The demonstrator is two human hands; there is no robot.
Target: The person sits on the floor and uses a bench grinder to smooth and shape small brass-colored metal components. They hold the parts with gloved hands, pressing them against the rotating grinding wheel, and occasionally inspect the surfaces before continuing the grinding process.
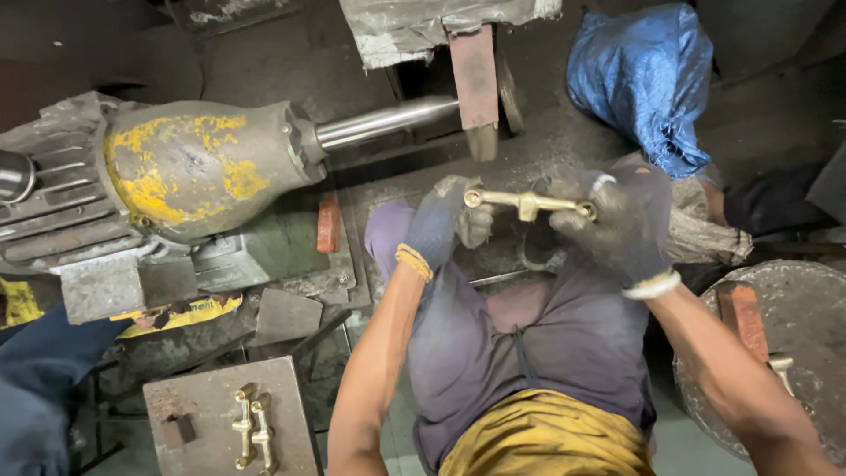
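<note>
Both my hands wear dirty dark gloves and hold one brass handle (527, 204) level between them, just below the buffing wheel. My left hand (445, 222) grips its left end. My right hand (617, 225) grips its right end. The buffing wheel (480, 79) turns on a shiny steel shaft (383, 122) that comes out of a grey motor with worn yellow paint (189, 167). Two more brass handles (253, 432) lie on a grey metal block (211, 388) at the lower left. My lap, in purple cloth, is under the hands.
A blue plastic bag (648, 79) lies at the upper right. A round metal tub (793, 308) with a reddish bar (745, 317) stands at the right. A small red brick-like piece (328, 222) sits by the motor base. Another person's blue sleeve (35, 388) shows at the lower left.
</note>
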